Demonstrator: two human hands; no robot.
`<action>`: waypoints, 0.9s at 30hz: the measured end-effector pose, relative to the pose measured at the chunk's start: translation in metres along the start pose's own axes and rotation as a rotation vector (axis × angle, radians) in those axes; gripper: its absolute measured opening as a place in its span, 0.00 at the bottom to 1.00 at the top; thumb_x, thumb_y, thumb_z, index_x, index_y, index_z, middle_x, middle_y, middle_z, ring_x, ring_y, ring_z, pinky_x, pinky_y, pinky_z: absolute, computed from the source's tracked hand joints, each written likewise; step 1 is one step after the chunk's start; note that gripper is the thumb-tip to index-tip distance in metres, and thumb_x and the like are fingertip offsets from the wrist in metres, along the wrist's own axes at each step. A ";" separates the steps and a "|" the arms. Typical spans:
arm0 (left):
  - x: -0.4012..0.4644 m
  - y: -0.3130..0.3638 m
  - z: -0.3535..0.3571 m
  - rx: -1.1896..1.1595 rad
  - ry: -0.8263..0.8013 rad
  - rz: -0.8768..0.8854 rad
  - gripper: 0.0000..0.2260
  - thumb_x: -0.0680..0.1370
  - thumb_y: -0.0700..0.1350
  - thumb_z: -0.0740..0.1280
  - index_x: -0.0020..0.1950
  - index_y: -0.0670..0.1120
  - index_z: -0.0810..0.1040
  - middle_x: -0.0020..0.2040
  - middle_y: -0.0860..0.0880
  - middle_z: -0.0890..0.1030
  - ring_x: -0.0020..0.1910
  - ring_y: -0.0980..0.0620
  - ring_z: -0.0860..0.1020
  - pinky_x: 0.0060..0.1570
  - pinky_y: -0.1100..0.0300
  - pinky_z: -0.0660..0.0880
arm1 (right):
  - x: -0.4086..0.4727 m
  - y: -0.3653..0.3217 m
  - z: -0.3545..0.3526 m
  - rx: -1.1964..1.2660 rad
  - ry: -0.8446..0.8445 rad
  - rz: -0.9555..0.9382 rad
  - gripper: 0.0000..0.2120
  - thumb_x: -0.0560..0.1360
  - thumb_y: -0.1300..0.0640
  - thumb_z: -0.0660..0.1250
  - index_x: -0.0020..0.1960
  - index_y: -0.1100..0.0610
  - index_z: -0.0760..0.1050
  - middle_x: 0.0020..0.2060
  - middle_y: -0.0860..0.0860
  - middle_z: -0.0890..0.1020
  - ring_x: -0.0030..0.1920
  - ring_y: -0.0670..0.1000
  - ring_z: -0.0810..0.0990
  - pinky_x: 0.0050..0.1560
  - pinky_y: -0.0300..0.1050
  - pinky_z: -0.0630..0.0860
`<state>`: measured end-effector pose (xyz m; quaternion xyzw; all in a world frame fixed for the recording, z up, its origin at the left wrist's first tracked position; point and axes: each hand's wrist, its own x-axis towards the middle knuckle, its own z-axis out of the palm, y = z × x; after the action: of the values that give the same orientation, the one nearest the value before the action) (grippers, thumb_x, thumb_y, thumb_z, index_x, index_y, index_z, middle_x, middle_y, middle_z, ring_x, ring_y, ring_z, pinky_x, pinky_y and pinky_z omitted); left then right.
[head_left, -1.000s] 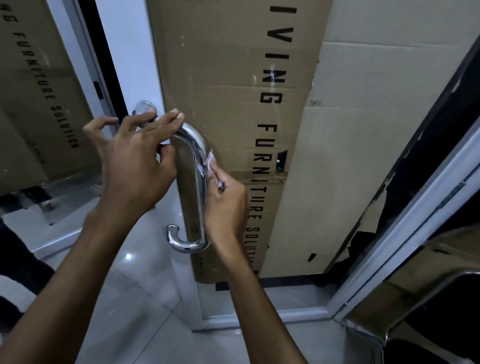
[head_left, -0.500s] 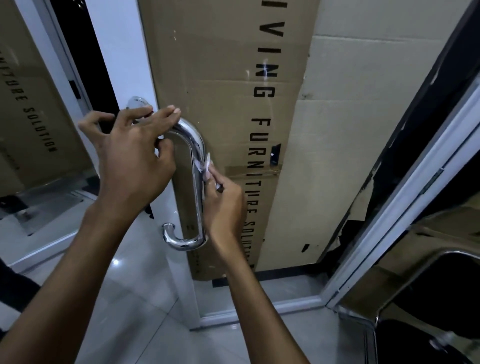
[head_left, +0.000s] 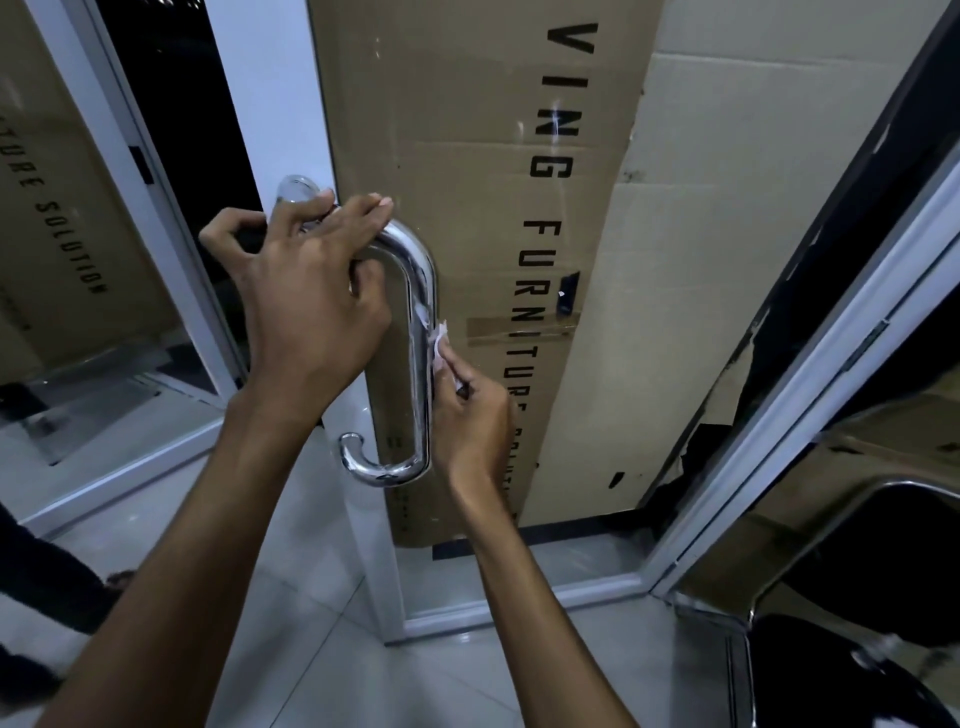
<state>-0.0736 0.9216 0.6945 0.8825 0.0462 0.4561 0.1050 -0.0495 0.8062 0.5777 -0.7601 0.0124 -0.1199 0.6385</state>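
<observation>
Gripped top bend of door handle (head_left: 422, 270) w/ left hand (head_left: 311, 317); pinched white scrap (head_left: 440, 343) against mid-bar w/ right hand (head_left: 475, 421). Prob. midway: scrap not yet off, lower bar to do.

Two hands show, the left hand (head_left: 311, 312) and the right hand (head_left: 470, 415), with one chrome door handle (head_left: 422, 270) in the left hand's grip, one white scrap (head_left: 439, 347) pinched by the right hand, and one printed cardboard box (head_left: 467, 130) beyond both.
</observation>
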 end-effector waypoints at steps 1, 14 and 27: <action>0.000 0.000 0.000 -0.001 0.001 0.001 0.21 0.80 0.44 0.59 0.70 0.55 0.80 0.68 0.58 0.81 0.71 0.52 0.74 0.67 0.53 0.50 | -0.001 -0.002 0.000 0.000 0.006 -0.016 0.12 0.82 0.48 0.68 0.64 0.37 0.77 0.51 0.34 0.85 0.31 0.39 0.77 0.29 0.39 0.74; 0.000 -0.004 -0.001 -0.035 -0.015 0.013 0.21 0.80 0.43 0.61 0.71 0.56 0.79 0.69 0.57 0.81 0.71 0.52 0.74 0.68 0.41 0.57 | -0.012 0.020 0.009 -0.011 0.022 0.056 0.13 0.83 0.50 0.67 0.66 0.43 0.80 0.56 0.38 0.85 0.37 0.39 0.82 0.38 0.45 0.84; 0.002 -0.010 0.001 -0.130 0.018 0.035 0.22 0.78 0.41 0.62 0.70 0.55 0.80 0.68 0.55 0.81 0.70 0.50 0.74 0.70 0.39 0.60 | 0.018 -0.105 -0.004 -0.076 0.065 -0.296 0.13 0.84 0.50 0.65 0.66 0.41 0.81 0.52 0.44 0.88 0.41 0.44 0.84 0.37 0.42 0.77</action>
<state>-0.0715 0.9314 0.6931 0.8703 0.0021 0.4679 0.1536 -0.0465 0.8184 0.6833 -0.7731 -0.0744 -0.2366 0.5838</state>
